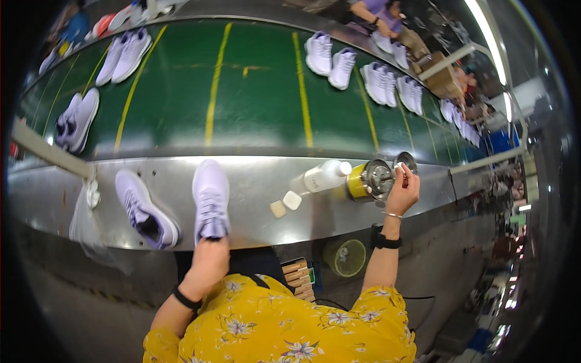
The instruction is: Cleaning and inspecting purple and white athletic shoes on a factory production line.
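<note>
A lavender sneaker (211, 196) points away from me on the metal ledge. My left hand (209, 260) holds it by the heel end, its fingers hidden at the shoe's opening. Left of it stands a second lavender sneaker (145, 209), set at an angle. My right hand (403, 190) pinches a small white piece (400, 168), perhaps a bit of sponge, beside a yellow can (358, 181) with a metal top. A round metal lid (407, 160) is just behind those fingers. Near the can are a white bottle (327, 176) and two pale square blocks, one white (292, 200), one cream (278, 209).
Beyond the metal ledge (260, 175) runs a green conveyor belt (169, 91) with yellow lines, carrying several pairs of sneakers (330, 58). A plastic bag (88, 224) hangs at the left. Below the ledge is a bin (349, 258). A person in purple (387, 18) works across the belt.
</note>
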{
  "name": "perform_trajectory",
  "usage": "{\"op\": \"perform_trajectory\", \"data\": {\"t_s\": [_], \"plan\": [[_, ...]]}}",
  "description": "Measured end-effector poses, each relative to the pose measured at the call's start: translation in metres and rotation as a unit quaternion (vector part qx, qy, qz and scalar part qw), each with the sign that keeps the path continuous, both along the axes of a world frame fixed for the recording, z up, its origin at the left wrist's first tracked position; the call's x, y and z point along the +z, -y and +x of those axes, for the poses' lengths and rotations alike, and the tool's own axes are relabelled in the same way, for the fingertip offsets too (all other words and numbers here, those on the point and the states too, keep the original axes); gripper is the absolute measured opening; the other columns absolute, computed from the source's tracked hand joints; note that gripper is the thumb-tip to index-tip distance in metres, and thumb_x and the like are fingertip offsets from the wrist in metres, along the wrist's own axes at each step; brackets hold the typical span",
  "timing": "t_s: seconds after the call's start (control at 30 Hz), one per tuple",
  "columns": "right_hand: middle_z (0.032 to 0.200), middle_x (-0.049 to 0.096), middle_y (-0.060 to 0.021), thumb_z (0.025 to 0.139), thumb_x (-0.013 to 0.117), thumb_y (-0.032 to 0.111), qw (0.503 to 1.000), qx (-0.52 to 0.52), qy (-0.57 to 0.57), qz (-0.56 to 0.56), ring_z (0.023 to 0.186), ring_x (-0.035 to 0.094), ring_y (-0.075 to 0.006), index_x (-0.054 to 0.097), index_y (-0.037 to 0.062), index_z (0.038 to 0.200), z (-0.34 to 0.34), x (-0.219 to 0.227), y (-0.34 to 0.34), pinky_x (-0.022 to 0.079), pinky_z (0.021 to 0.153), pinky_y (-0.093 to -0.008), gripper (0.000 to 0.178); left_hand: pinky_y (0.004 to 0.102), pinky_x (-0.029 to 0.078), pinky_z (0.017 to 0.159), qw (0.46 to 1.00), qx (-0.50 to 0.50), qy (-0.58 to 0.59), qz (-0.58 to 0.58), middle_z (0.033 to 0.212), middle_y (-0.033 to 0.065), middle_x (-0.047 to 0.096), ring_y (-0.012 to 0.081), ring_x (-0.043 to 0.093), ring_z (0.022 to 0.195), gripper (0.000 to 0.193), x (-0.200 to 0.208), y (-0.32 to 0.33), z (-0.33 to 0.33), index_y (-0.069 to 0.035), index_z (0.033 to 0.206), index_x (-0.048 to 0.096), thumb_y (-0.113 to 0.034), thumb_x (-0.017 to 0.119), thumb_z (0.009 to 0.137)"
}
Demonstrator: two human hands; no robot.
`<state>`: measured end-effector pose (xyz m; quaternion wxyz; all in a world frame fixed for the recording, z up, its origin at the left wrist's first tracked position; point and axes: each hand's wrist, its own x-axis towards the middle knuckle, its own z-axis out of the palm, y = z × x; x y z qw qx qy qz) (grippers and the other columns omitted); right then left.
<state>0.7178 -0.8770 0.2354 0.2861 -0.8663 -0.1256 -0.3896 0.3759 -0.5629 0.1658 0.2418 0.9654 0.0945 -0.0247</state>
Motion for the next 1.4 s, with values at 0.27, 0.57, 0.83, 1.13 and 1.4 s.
{"op": "perform_trajectory", "data": {"t_s": [0.27, 0.57, 0.83, 1.13, 1.4], "plan": [[0.087, 0.069, -0.014, 0.082, 0.073, 0.02, 0.977, -0.003, -0.194, -0.083, 0.081, 0.067, -0.0321, 0.075, 0.0083, 0.09, 0.044, -0.028, 0.085, 0.053, 0.073, -0.0416, 0.014, 0.0439, 0.042, 0.099, 0.988, -0.15, -0.035, 0.019, 0.096, 0.0178, 0.065, 0.0343, 0.06, 0.101, 0.044, 0.025, -0.044, -0.019, -0.001, 0.115, 0.06, 0.0, 0.066, 0.071], [0.089, 0.068, -0.0104, 0.084, 0.071, 0.024, 0.969, -0.042, -0.209, -0.125, 0.086, 0.068, -0.031, 0.075, 0.0121, 0.086, 0.036, -0.028, 0.075, 0.054, 0.075, -0.0434, 0.013, 0.0474, 0.045, 0.088, 0.991, -0.134, 0.005, 0.015, 0.087, 0.022, 0.064, 0.0428, 0.059, 0.094, 0.051, 0.0, -0.037, -0.003, 0.001, 0.109, 0.062, -0.01, 0.083, 0.063], [0.087, 0.068, -0.0107, 0.085, 0.07, 0.025, 0.97, -0.065, -0.217, -0.085, 0.086, 0.067, -0.031, 0.075, 0.0128, 0.086, 0.033, -0.043, 0.076, 0.054, 0.076, -0.043, 0.013, 0.046, 0.045, 0.09, 0.993, -0.09, 0.079, -0.008, 0.103, 0.0222, 0.061, 0.0408, 0.056, 0.101, 0.052, -0.01, -0.002, 0.037, 0.001, 0.116, 0.059, -0.002, 0.079, 0.069], [0.092, 0.068, -0.0122, 0.087, 0.067, 0.024, 0.966, -0.055, -0.245, -0.07, 0.086, 0.068, -0.0323, 0.075, 0.0128, 0.089, 0.03, -0.038, 0.075, 0.054, 0.078, -0.0434, 0.014, 0.0416, 0.052, 0.073, 0.955, 0.107, 0.273, 0.042, 0.087, 0.0172, 0.064, 0.0341, 0.063, 0.078, 0.026, 0.01, -0.037, -0.001, -0.001, 0.109, 0.064, -0.017, 0.067, 0.089], [0.092, 0.069, -0.013, 0.087, 0.067, 0.023, 0.963, -0.052, -0.249, -0.086, 0.086, 0.068, -0.0323, 0.075, 0.0113, 0.087, 0.035, -0.028, 0.074, 0.054, 0.078, -0.0447, 0.015, 0.0405, 0.054, 0.081, 0.957, 0.188, 0.165, 0.146, 0.103, 0.0235, 0.069, 0.035, 0.067, 0.091, 0.034, -0.038, -0.092, -0.067, 0.006, 0.112, 0.065, -0.021, 0.07, 0.092]]}}
